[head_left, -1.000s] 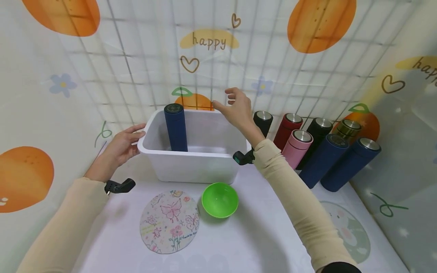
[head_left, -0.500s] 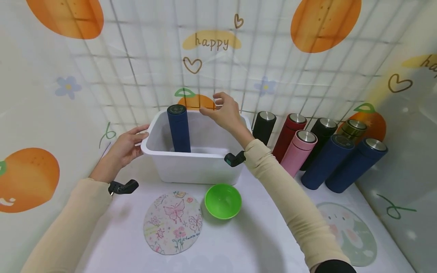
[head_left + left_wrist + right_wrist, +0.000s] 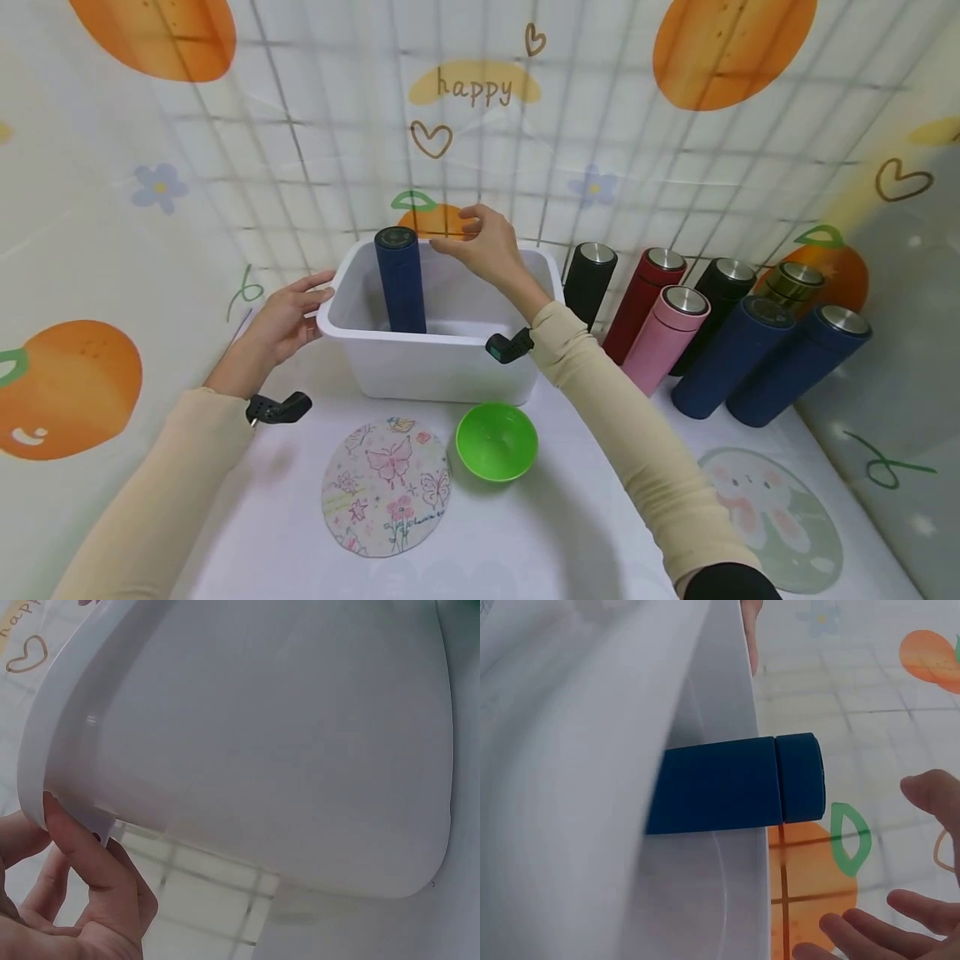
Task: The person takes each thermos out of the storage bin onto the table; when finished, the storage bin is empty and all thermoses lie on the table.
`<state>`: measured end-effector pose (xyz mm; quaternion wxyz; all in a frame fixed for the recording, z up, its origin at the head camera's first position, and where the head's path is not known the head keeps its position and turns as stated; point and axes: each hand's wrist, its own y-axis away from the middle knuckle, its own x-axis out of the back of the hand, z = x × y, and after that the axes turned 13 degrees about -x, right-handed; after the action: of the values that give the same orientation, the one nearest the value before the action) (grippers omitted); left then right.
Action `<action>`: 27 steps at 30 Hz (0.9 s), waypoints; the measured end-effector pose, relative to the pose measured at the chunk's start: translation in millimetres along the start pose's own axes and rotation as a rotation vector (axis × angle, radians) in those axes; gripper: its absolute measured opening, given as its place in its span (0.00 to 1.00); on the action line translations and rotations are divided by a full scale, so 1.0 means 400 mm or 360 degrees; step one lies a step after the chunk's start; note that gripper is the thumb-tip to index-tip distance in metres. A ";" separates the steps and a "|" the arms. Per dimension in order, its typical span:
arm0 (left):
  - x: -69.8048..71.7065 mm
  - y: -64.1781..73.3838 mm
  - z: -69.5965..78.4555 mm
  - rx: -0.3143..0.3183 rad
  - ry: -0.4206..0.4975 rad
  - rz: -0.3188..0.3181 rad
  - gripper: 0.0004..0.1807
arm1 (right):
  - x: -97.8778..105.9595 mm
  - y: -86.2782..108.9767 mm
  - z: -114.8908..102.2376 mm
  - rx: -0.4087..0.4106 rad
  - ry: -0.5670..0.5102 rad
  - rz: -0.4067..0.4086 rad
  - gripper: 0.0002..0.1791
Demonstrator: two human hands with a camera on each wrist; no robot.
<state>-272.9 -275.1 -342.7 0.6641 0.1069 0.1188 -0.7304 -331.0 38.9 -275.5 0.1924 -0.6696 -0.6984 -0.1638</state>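
A blue insulated bottle point(image 3: 401, 279) stands upright, slightly tilted, in the left part of a white plastic bin point(image 3: 438, 367). In the left wrist view, my left hand point(image 3: 90, 885) pinches the bin's rim at one end; the head view places this hand point(image 3: 288, 321) at the bin's left end. Over the bin's middle, my right hand point(image 3: 483, 250) holds nothing, thumb and fingers spread apart, just right of the bottle's cap. The right wrist view shows the bottle point(image 3: 720, 786) with its cap above the rim and that hand point(image 3: 907, 900) apart from it.
To the bin's right stand several bottles: black point(image 3: 590, 283), red point(image 3: 643, 304), pink point(image 3: 665, 337), blue point(image 3: 731, 358) and others behind. A green bowl point(image 3: 497, 443) and a round butterfly mat point(image 3: 386, 492) lie in front. Another round mat point(image 3: 780, 517) is at right.
My right hand has moved left, from beside the standing bottles to over the bin near the blue bottle. The left hand stays at the rim; the whole view shifts slightly.
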 end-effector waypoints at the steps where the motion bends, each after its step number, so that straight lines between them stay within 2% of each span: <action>1: 0.000 0.000 -0.001 -0.0001 0.0001 0.0003 0.33 | -0.002 0.000 -0.002 -0.0005 -0.0011 -0.0009 0.41; 17: 0.005 -0.001 0.005 0.0027 0.0038 -0.0003 0.34 | -0.044 -0.023 -0.035 0.0008 -0.0061 -0.0078 0.41; 27: 0.003 0.001 0.003 0.0018 0.0019 -0.0006 0.34 | -0.072 -0.021 -0.053 0.0023 0.0009 -0.0103 0.40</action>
<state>-272.7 -276.7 -341.9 0.6615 0.1148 0.1187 -0.7316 -337.4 3.1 -270.7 0.1938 -0.6447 -0.7203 -0.1670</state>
